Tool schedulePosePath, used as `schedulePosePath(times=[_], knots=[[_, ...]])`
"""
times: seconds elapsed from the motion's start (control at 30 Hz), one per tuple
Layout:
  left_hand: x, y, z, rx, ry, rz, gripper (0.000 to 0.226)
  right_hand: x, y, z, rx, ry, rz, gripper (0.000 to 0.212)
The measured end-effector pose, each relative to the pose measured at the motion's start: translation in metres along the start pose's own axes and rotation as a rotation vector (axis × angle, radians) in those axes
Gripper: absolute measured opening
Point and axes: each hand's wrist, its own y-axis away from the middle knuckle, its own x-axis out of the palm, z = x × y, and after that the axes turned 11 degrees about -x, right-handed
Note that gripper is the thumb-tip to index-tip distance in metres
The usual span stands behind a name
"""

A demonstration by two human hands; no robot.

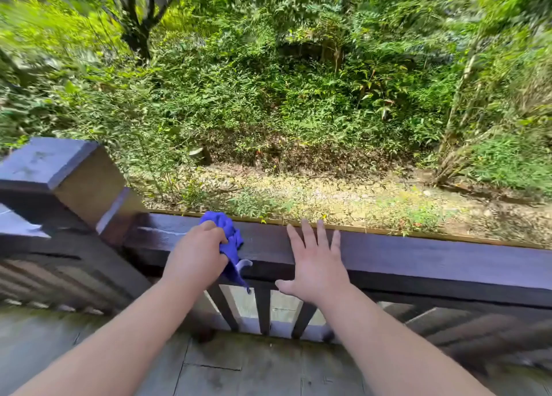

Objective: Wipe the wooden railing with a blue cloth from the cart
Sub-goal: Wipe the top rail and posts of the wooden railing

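A dark wooden railing (418,255) runs across the view from a square corner post (62,174) at the left. My left hand (195,255) grips a bunched blue cloth (228,231) and presses it on the rail's top just right of the post; a tail of cloth hangs down over the rail's front. My right hand (316,264) lies flat on the rail to the right of the cloth, fingers spread, holding nothing.
Vertical balusters (263,309) stand under the rail. Grey deck boards (239,365) lie below my arms. Beyond the railing is a gravel strip and dense green bushes and trees. A second rail section leaves the post to the left.
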Motion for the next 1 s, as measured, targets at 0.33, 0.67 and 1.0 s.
schedulePosePath(times=[0.33, 0.67, 1.0], knots=[[0.015, 0.011, -0.043, -0.017, 0.038, -0.022, 0.017, 0.002, -0.003, 0.001, 0.002, -0.003, -0.033, 0.127], [0.033, 0.009, -0.108, 0.168, 0.048, 0.063, 0.026, 0.001, -0.003, -0.001, -0.007, -0.019, -0.017, 0.127], [0.022, 0.005, -0.071, 0.279, 0.029, 0.13, 0.025, -0.006, -0.014, 0.011, -0.012, -0.039, -0.013, 0.132]])
